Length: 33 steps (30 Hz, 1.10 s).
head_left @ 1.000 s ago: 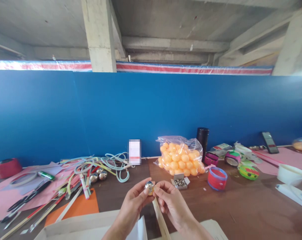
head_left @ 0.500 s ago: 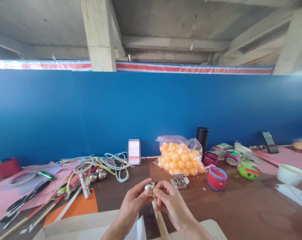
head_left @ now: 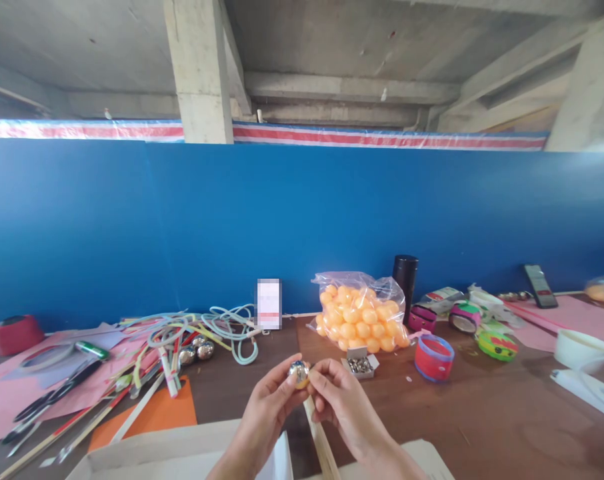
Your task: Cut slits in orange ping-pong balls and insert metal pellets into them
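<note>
We saw a shiny ball (head_left: pixel 299 375) held up above the table (head_left: pixel 482 420), in the middle near the front. The left hand (head_left: pixel 272 395) was clamped on it, thumb in front and fingers behind. The right hand (head_left: pixel 339 395) had its thumb and forefinger drawn in at the ball's right side; we could not tell whether they pinched the ball itself or some small piece on it.

What had just changed was slight: the ball showed a darker top and more gold below than half a second earlier, and its catch of light had shifted. We judged that it had been turned or tipped a little, so the fine fingering seemed to be under way rather than finished. The hands had otherwise kept their places.

Under the right hand we saw a wooden strip (head_left: pixel 323 445), and left of it a white tray (head_left: pixel 157 440). Beyond the hands stood a small box (head_left: pixel 365 375) of metal bits (head_left: pixel 359 364), and behind it a plastic bag (head_left: pixel 349 279) of orange balls (head_left: pixel 362 320), none visibly moved since the earlier frame.
</note>
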Each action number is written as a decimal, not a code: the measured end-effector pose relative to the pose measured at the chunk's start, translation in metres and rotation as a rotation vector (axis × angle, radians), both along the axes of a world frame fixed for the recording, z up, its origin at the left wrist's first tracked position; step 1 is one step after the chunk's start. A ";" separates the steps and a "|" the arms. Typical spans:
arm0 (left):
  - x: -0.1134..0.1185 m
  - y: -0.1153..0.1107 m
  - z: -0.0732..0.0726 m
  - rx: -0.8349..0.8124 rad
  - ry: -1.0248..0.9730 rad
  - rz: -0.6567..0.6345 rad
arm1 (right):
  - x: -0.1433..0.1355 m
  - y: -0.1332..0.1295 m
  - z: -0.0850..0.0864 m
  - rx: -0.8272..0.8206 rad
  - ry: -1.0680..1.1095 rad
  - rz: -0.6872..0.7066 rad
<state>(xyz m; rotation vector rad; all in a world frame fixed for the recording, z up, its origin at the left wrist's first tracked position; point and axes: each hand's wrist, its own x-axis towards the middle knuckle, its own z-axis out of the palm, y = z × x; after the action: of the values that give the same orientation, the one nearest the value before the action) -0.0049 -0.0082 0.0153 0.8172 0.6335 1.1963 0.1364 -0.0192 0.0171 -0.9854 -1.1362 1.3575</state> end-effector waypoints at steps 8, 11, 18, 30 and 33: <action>-0.011 0.013 -0.011 -0.007 -0.021 0.079 | 0.011 -0.003 -0.029 0.115 -1.143 -0.157; -0.013 0.016 -0.015 -0.017 -0.010 0.096 | 0.006 -0.006 -0.037 0.127 -1.183 -0.136; -0.017 0.020 -0.020 -0.009 -0.026 0.171 | 0.002 0.005 -0.037 -0.035 -0.851 -0.065; -0.022 0.034 -0.030 -0.054 -0.090 0.344 | -0.011 -0.006 -0.009 0.083 -0.342 -0.083; -0.023 0.035 -0.031 -0.059 -0.118 0.342 | -0.011 -0.015 0.001 0.154 -0.301 -0.039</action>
<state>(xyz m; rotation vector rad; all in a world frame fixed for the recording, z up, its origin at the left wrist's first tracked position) -0.0278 0.0267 -0.0159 0.5978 0.7262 1.5165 0.1256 -0.0339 0.0177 -1.1173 -1.4165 1.0957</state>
